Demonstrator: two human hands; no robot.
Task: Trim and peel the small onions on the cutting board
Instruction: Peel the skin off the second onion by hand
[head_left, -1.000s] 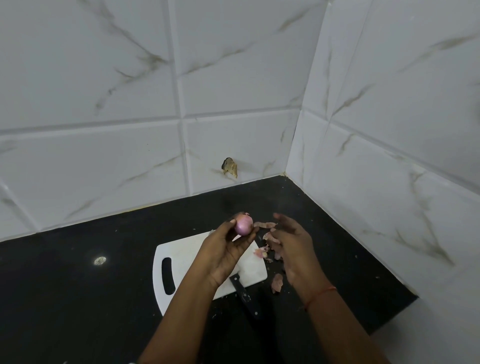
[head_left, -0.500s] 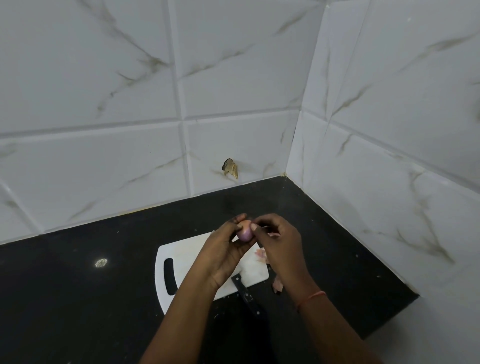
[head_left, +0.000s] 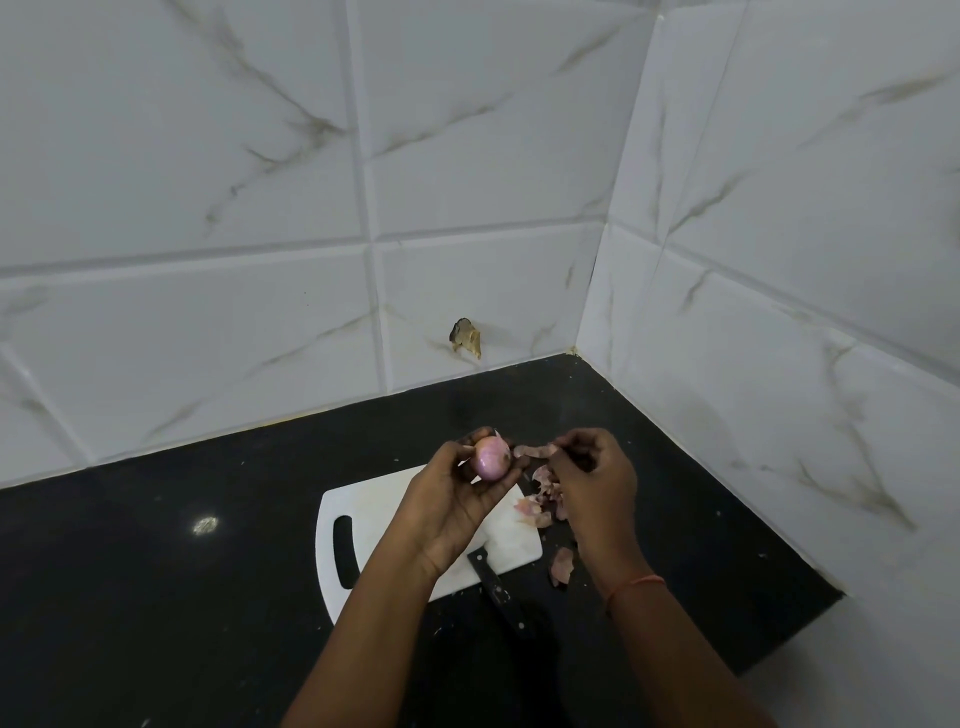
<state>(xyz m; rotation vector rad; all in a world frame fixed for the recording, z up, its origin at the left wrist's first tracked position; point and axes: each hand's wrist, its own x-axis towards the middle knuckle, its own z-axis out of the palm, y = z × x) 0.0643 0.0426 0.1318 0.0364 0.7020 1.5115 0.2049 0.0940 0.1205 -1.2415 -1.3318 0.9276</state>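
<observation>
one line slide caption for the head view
Left hand holds a small pink onion while right hand pulls skin above the white plastic cutting board.

Centre frame, the left hand (head_left: 447, 499) holds a small pink onion (head_left: 490, 457) above the white cutting board (head_left: 363, 499). Just right, the right hand (head_left: 592, 478) pinches a strip of skin (head_left: 532, 450). A black-handled knife (head_left: 498, 592) lies at the board's lower edge.

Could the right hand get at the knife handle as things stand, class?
Probably not at once: the right hand is pinching a strip of peel. Otherwise the knife handle lies uncovered beside its forearm.
</observation>
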